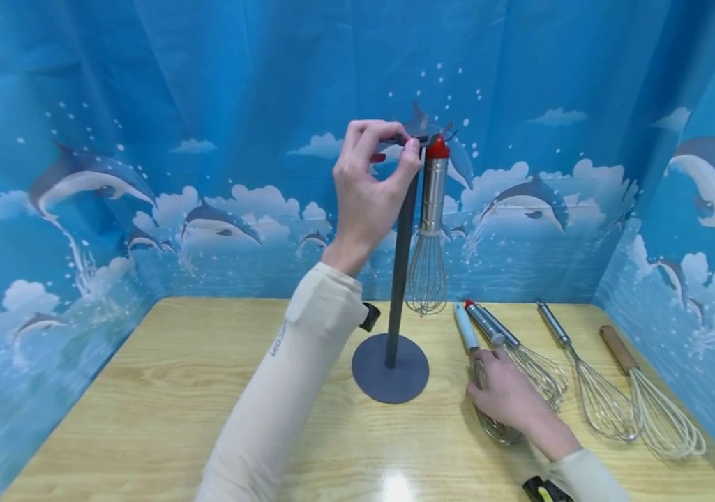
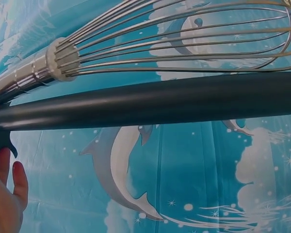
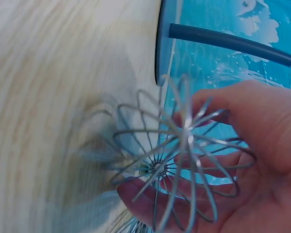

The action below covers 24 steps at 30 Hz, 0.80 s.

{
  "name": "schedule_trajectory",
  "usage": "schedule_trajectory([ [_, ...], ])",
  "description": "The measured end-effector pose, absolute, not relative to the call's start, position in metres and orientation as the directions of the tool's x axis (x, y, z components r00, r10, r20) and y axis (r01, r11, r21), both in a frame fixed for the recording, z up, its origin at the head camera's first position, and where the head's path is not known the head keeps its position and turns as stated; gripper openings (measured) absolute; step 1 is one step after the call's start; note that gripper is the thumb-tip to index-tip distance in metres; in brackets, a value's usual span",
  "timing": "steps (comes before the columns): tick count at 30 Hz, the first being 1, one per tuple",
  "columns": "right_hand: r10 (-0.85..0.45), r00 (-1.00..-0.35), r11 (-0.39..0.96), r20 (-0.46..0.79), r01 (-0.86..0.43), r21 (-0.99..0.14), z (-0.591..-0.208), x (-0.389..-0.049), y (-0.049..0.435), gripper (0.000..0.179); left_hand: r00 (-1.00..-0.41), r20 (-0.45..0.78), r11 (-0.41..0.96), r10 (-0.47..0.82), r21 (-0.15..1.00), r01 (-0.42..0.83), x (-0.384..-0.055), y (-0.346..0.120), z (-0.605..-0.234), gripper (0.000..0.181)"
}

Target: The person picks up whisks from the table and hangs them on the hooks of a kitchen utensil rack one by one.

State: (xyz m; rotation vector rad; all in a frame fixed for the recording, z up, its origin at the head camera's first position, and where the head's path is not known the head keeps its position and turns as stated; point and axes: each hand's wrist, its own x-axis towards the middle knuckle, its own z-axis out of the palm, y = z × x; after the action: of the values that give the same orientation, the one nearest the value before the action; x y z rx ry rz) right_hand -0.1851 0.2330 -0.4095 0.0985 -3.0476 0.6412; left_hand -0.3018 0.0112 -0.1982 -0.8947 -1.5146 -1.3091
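A dark stand [image 1: 402, 258] with a round base rises from the table, hooks at its top. My left hand [image 1: 366, 185] pinches that hooked top between thumb and fingers. From one hook hangs a whisk [image 1: 434, 199] with a metal handle and red tip, wires downward; its wires also cross the left wrist view. Low at the right, my right hand [image 1: 508, 396] grips a whisk with a light blue handle [image 1: 466, 326] around its wire part. The right wrist view shows the fingers curled about the wire loops [image 3: 186, 138], close to the tabletop.
Right of that hand lie a red-tipped metal whisk [image 1: 529, 366], a metal-handled whisk [image 1: 592, 387] and a wooden-handled whisk [image 1: 655, 404]. The light wood table [image 1: 162, 390] meets blue dolphin-print curtains [image 1: 238, 139] behind and at the sides.
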Motion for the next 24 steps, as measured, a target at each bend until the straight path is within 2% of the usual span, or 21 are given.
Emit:
schedule_trajectory([
  [12, -0.01, -1.0, 0.862, 0.012, -0.015, -0.507, -0.409, -0.1845, 0.2374, 0.052, -0.357, 0.934, 0.14, -0.028, 0.357, 0.924, -0.2985, 0.0118, -0.1977, 0.019],
  [18, -0.001, -1.0, 0.901, 0.019, -0.009, -0.435, -0.4094, -0.1869, 0.235, 0.052, -0.421, 0.907, 0.061, -0.025, 0.421, 0.905, -0.2965, 0.0134, -0.1968, 0.019],
  [24, -0.007, -0.999, 0.918, -0.04, 0.009, -0.397, -0.4105, -0.1877, 0.2332, 0.067, -0.484, 0.874, 0.003, -0.033, 0.485, 0.875, -0.2952, 0.0132, -0.1969, 0.019],
])
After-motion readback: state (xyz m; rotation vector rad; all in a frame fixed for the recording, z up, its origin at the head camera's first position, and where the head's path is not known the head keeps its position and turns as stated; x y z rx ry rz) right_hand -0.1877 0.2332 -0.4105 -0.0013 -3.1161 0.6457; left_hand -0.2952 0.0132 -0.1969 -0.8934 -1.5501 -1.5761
